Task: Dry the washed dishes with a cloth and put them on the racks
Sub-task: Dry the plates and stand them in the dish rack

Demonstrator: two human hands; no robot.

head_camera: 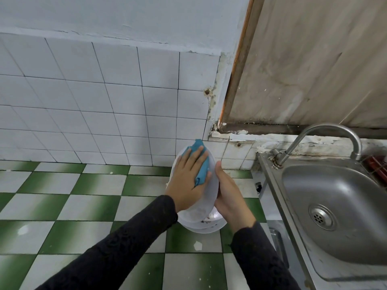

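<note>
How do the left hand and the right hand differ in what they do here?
The left hand lies flat and presses the cloth on the plate; the right hand curls round the plate's edge. The left hand covers the plate's face, the right hand its back. Both wear black sleeves.

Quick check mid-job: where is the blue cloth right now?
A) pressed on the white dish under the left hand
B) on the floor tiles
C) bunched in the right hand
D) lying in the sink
A: the left hand lies flat with straight fingers over the blue cloth, pressing it against the white dish, while the right hand grips the dish's edge.
</note>
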